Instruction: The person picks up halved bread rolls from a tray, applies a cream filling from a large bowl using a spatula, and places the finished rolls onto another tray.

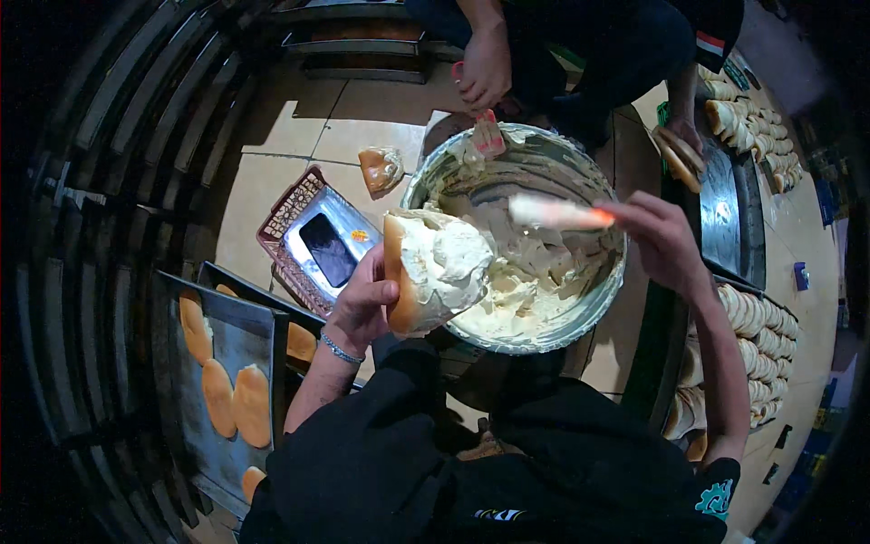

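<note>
My left hand grips a brown-crusted bread roll by its side, its upward face thickly coated with pale cream. Fingers closed on its reddish-orange end, my right hand holds a cream-smeared spatula, slightly blurred, over a large metal bowl. Cream lies in the bowl's lower part and streaks its walls. Across from me, a co-worker's hand is at the far rim, near a pink-red spatula smeared with cream. That person's other hand holds an elongated bread roll.
A patterned basket left of the bowl holds a silvery tray-like thing with a dark phone-like rectangle. Behind it lies a cream-smeared bread piece. Metal trays with rolls stand left, beside dark racks. Rows of filled breads line the right.
</note>
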### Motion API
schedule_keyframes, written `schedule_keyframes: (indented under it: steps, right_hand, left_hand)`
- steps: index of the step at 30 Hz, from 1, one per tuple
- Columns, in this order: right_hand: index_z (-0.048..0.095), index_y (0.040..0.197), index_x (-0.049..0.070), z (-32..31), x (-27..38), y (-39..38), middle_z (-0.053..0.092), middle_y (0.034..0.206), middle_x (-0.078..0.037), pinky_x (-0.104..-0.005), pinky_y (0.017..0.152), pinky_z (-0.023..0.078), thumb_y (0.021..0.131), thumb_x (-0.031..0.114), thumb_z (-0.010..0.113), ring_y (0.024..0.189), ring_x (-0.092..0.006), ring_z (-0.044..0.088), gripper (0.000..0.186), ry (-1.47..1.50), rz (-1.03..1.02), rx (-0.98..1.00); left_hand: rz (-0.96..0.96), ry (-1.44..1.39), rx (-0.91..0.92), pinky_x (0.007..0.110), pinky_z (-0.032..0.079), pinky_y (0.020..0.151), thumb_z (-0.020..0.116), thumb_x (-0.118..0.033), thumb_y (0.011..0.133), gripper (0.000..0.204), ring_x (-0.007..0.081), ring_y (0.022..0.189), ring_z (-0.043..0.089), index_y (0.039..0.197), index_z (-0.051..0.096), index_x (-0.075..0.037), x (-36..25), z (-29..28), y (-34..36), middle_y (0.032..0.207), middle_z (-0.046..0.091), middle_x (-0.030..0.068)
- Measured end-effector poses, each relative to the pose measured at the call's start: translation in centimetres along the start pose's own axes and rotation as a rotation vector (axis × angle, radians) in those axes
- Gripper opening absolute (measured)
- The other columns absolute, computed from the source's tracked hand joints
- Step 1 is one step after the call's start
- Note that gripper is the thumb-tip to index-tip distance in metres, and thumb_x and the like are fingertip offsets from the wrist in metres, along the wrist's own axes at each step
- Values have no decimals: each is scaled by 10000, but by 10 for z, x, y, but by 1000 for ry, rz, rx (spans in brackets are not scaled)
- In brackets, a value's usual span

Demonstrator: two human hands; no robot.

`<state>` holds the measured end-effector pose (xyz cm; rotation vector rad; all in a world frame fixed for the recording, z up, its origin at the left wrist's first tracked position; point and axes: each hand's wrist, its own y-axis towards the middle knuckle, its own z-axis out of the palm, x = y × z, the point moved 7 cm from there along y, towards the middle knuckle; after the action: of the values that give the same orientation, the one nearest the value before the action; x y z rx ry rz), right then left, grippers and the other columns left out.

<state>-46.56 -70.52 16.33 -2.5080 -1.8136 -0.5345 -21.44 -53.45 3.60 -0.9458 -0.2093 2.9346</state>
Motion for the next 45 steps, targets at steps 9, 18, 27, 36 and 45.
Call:
schedule_keyframes:
  steps: [9, 18, 27, 36, 45]
  right_hand:
    - [624, 1225, 149, -1, 39, 45, 591, 801, -61, -375, 558, 480, 712, -46, 669, 653, -268, 599, 552, 16, -142, 59]
    - [567, 1201, 45, 47, 72, 29, 576, 831, -121, -396, 567, 528, 793, 36, 574, 684, -296, 632, 408, 93, -32, -19]
    - [536, 1267, 6, 67, 111, 20, 579, 896, -103, -341, 523, 535, 781, 53, 576, 646, -236, 629, 491, 8, -88, -23]
    - [590, 1230, 46, 30, 77, 18, 564, 774, -128, -371, 530, 499, 809, -23, 609, 628, -272, 602, 427, 281, -2, -265]
    - [579, 1295, 94, 59, 57, 31, 526, 784, -74, -356, 537, 493, 769, -2, 627, 635, -238, 568, 537, 116, -26, -305]
  left_hand:
    - [-90, 52, -60, 361, 494, 981, 813, -98, 735, 763, 227, 1119, 603, 1358, 391, 29, 5, 4, 10, 1233, 577, 134]
    - [44, -186, -332, 370, 525, 956, 664, -145, 914, 421, 224, 1081, 630, 1270, 493, 1, -2, -10, 17, 1179, 614, 118]
    - [181, -397, -291, 435, 541, 941, 642, -153, 934, 379, 261, 1097, 632, 1254, 521, 10, -18, -4, 26, 1197, 622, 153]
    - [161, -393, -248, 441, 542, 943, 630, -156, 940, 359, 277, 1099, 634, 1245, 535, 6, -16, -9, 20, 1193, 629, 165]
    - [-50, -471, -53, 433, 532, 956, 580, -186, 959, 412, 300, 1094, 636, 1303, 485, 20, 6, 18, 15, 1213, 612, 201]
